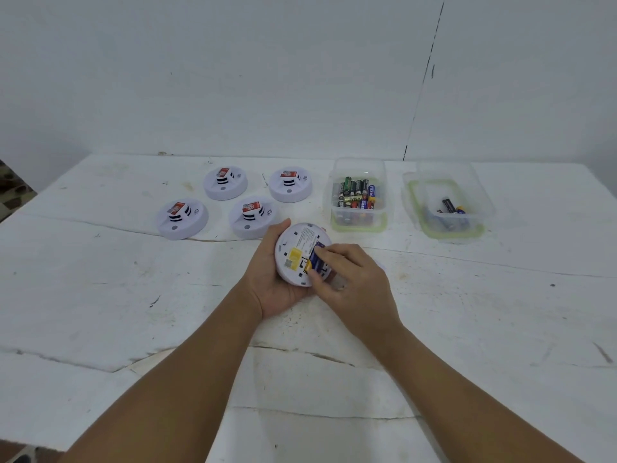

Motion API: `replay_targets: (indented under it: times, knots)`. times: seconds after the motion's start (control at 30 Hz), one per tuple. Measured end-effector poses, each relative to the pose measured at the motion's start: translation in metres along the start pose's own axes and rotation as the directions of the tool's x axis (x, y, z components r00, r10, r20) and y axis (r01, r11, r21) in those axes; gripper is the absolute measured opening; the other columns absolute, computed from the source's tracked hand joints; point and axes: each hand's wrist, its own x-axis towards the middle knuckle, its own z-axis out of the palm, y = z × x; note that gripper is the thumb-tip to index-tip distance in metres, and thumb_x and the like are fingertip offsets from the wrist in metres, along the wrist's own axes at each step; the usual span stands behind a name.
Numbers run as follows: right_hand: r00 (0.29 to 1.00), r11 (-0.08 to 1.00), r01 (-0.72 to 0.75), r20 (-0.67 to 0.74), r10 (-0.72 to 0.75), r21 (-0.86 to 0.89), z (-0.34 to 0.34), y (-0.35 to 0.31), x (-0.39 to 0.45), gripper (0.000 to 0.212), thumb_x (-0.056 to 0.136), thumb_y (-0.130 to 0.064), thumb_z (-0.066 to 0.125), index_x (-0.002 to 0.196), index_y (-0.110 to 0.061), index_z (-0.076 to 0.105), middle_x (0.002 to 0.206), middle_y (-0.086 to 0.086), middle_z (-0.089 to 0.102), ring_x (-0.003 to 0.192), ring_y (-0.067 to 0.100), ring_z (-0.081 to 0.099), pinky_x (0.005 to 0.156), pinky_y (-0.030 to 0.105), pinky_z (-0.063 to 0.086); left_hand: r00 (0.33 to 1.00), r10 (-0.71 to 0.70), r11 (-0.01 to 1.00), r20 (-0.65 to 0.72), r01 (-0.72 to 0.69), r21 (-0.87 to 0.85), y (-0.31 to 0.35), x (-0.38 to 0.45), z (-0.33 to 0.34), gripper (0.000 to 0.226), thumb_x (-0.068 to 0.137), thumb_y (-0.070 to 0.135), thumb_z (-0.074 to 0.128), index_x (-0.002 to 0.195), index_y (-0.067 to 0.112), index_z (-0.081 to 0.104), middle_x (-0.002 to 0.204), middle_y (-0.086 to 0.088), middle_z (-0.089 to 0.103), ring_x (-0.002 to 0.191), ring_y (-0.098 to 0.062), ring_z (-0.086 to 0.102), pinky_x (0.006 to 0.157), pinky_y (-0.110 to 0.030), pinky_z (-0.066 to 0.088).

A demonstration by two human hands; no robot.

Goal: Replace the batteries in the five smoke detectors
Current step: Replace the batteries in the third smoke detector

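Left hand [267,279] cups the light, rigid smoke detector [298,255] by its rim; right hand [347,279] pinches a small, slippery battery [315,260] at its bay.

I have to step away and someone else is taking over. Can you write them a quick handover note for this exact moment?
Left hand holds one smoke detector back side up. Right hand has its fingers on a blue battery in the detector's open compartment. Four other detectors sit face up on the table. Full battery box; near-empty box to its right. Left: finish this one; the others' state cannot be told.
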Motion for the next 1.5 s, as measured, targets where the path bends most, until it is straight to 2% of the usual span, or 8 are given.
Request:
replay_targets:
  times: [0.27,0.47,0.67,0.9,1.03,1.17,1.33,1.5]
  knots:
    - [0.999,0.998,0.012,-0.030,-0.014,-0.053,0.004,0.001,-0.004,0.031,0.083,-0.020,0.085,0.111,-0.008,0.079,0.113,0.001,0.073,0.102,0.016,0.067,0.092,0.014,0.048,0.999,-0.023,0.999,-0.029,0.023,0.030,0.000,0.001,-0.002,0.061,0.092,0.058,0.059,0.127,0.010,0.070,0.128,-0.016,0.066,0.114,-0.031,0.062,0.113,-0.044,0.040]
    - [0.997,0.999,0.011,-0.076,-0.007,0.051,-0.001,-0.002,0.001,0.025,0.090,-0.022,0.068,0.108,-0.008,0.079,0.109,0.001,0.076,0.101,0.015,0.070,0.087,0.030,0.058,0.999,-0.023,1.000,-0.043,0.024,0.004,0.001,0.001,0.001,0.059,0.088,0.057,0.062,0.120,0.008,0.074,0.119,-0.016,0.069,0.104,-0.030,0.064,0.088,-0.042,0.059]
    - [0.995,0.994,0.087,0.049,-0.091,0.072,0.004,-0.002,-0.001,0.030,0.092,-0.022,0.074,0.120,-0.011,0.077,0.117,0.005,0.069,0.107,0.018,0.068,0.087,0.034,0.058,0.999,-0.026,1.000,-0.034,0.025,-0.018,0.000,0.002,-0.006,0.069,0.092,0.060,0.059,0.140,0.011,0.061,0.124,-0.015,0.065,0.116,-0.031,0.060,0.125,-0.043,0.026]
    - [0.985,0.991,0.102,0.130,-0.113,0.090,0.002,0.001,-0.001,0.027,0.101,-0.024,0.068,0.125,-0.016,0.075,0.126,0.007,0.063,0.110,0.020,0.065,0.088,0.036,0.057,1.000,-0.006,0.998,-0.019,0.004,-0.057,0.001,-0.002,-0.001,0.066,0.098,0.062,0.046,0.127,0.006,0.064,0.106,-0.019,0.071,0.088,-0.031,0.072,0.066,-0.035,0.057]
    - [0.998,0.990,0.054,0.011,-0.056,0.134,-0.005,-0.006,0.001,0.023,0.106,-0.023,0.057,0.117,-0.009,0.071,0.124,0.002,0.061,0.113,0.016,0.061,0.097,0.025,0.050,0.999,0.022,0.998,-0.045,-0.024,-0.051,0.000,-0.002,0.002,0.064,0.098,0.061,0.047,0.128,0.006,0.064,0.112,-0.019,0.071,0.098,-0.029,0.066,0.089,-0.041,0.055]
    - [0.979,0.936,-0.204,0.031,0.204,0.286,-0.015,-0.017,0.005,0.011,0.110,-0.038,0.041,0.115,-0.042,0.050,0.106,-0.014,0.064,0.101,0.006,0.064,0.083,0.018,0.051,0.998,0.031,0.998,-0.050,-0.033,-0.051,-0.001,0.004,-0.002,0.065,0.099,0.060,0.046,0.133,0.007,0.063,0.119,-0.022,0.071,0.101,-0.038,0.071,0.122,-0.052,0.031]
    - [0.964,0.941,-0.264,0.088,0.251,0.213,-0.009,-0.012,0.007,0.009,0.110,-0.030,0.040,0.113,-0.036,0.046,0.100,-0.019,0.056,0.094,0.008,0.057,0.079,0.025,0.045,0.998,0.021,0.999,-0.053,-0.023,-0.041,-0.001,0.003,-0.001,0.070,0.098,0.062,0.048,0.142,0.008,0.058,0.128,-0.024,0.067,0.109,-0.040,0.067,0.118,-0.054,0.036]
    - [0.944,0.959,-0.264,0.233,0.234,0.108,-0.004,-0.006,0.003,0.021,0.101,-0.043,0.061,0.114,-0.033,0.047,0.088,-0.020,0.053,0.083,0.004,0.054,0.068,0.016,0.035,1.000,0.022,0.999,0.008,-0.022,-0.036,-0.001,-0.003,0.006,0.064,0.092,0.057,0.057,0.133,0.008,0.065,0.127,-0.022,0.067,0.106,-0.039,0.069,0.090,-0.050,0.059]
